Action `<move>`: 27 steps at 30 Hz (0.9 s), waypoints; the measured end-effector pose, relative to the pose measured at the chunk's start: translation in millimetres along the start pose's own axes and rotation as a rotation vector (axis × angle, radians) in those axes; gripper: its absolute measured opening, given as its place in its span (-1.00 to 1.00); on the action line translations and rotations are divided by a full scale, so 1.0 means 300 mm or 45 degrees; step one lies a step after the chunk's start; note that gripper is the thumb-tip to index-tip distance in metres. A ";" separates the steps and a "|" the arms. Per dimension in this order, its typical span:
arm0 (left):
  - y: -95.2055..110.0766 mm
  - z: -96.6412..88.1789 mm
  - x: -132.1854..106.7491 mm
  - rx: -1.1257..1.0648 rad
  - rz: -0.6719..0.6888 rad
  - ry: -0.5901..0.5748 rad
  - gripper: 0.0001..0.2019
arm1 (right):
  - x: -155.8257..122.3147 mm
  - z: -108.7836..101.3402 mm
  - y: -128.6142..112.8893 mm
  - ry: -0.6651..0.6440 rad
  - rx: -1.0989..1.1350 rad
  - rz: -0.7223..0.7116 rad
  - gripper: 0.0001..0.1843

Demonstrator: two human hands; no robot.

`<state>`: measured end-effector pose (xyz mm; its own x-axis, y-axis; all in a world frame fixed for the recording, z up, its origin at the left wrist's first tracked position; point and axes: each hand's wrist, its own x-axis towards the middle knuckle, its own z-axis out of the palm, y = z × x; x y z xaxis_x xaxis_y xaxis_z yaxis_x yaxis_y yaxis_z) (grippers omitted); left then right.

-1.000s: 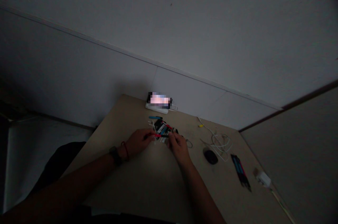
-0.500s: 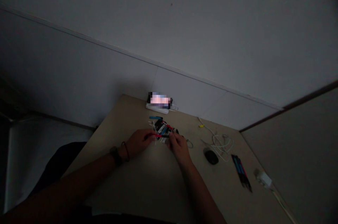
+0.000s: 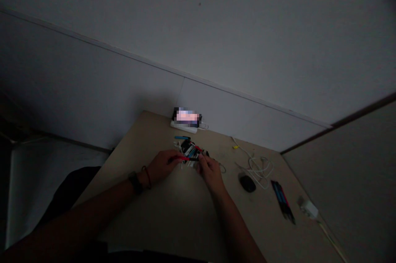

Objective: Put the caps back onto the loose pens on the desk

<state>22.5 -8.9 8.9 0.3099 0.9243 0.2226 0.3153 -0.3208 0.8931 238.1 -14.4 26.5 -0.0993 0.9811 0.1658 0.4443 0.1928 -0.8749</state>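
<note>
Left hand (image 3: pixel 162 164) and right hand (image 3: pixel 210 171) both in a narrow pinch, one on each end of a red-and-black pen (image 3: pixel 187 158). Pen sits between them, over the near side of a loose pile (image 3: pixel 192 152) of pens and slim parts.

Risks, my read: uneven pull or twist could make it slip, or come apart if it's a multi-part body, dropping bits into the pile. Dim light makes a dark piece easy to lose there. Right hand is close enough to knock the pile on a sideways move.

Pen look: slim, straight, nearly level; red toward left hand, black toward right. Ends covered by fingers; tip can't be made out.

Further out on the tabletop (image 3: pixel 173 213): black mouse (image 3: pixel 246 182), then a pen bundle (image 3: pixel 283 202).
</note>
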 end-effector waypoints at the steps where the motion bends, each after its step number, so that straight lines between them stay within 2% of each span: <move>1: 0.001 0.000 -0.001 -0.005 0.001 0.006 -0.77 | 0.000 -0.001 0.000 -0.009 0.015 0.000 -0.35; 8: 0.001 -0.001 -0.003 0.021 0.003 -0.010 -0.78 | -0.002 0.002 -0.004 -0.002 0.035 -0.012 -0.35; 19: 0.000 0.006 0.000 0.056 0.024 0.000 -0.79 | -0.002 0.017 0.050 0.029 0.147 -0.002 -0.57; 27: -0.004 0.005 -0.002 0.069 0.041 0.004 -0.78 | -0.002 0.009 0.051 0.042 0.064 0.020 -0.55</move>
<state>23.3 -9.4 7.1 0.3183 0.9138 0.2523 0.3533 -0.3613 0.8629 242.6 -12.0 11.9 -0.0630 0.9842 0.1657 0.3999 0.1770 -0.8993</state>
